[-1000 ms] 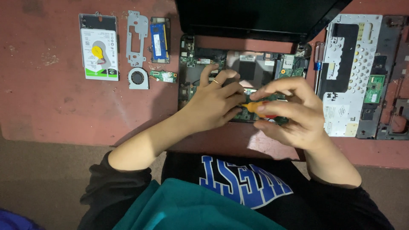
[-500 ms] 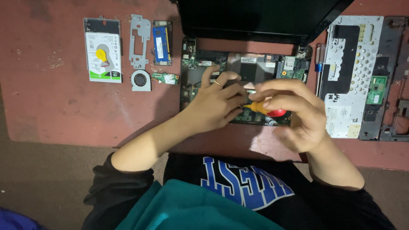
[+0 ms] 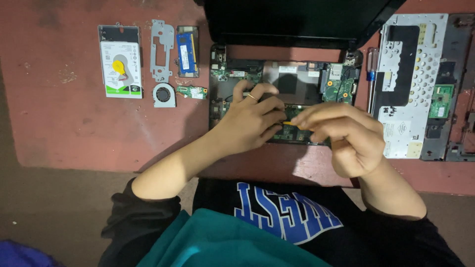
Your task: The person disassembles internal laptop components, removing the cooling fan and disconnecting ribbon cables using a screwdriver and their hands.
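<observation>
on the red mat in front of the seated person lies an opened laptop base [image 3: 277, 84] with its green circuit board bare and the dark screen tipped back behind it. both hands work over the board's lower middle. the left hand [image 3: 252, 121] rests palm down on the board, fingers curled and bunched, fingertips pressing near the front edge; a thin ring shows on one finger. the right hand [image 3: 346, 136] is closed in a pinch around a small yellow-handled tool [image 3: 292, 123], whose slim tip points left and meets the left fingertips just above the board. most of the tool is hidden inside the fist, so i cannot tell its full shape.

off to the left, well apart from the hands, loose parts sit in a row: a hard drive [image 3: 120, 67] with a white label, a grey metal bracket [image 3: 162, 49], a blue memory stick [image 3: 188, 51], a small round fan [image 3: 164, 95] and a little green board [image 3: 195, 92]. to the right lies the removed keyboard plate [image 3: 410, 84], silver underside up, with a blue-handled screwdriver [image 3: 371, 79] just beside the laptop's right edge.
</observation>
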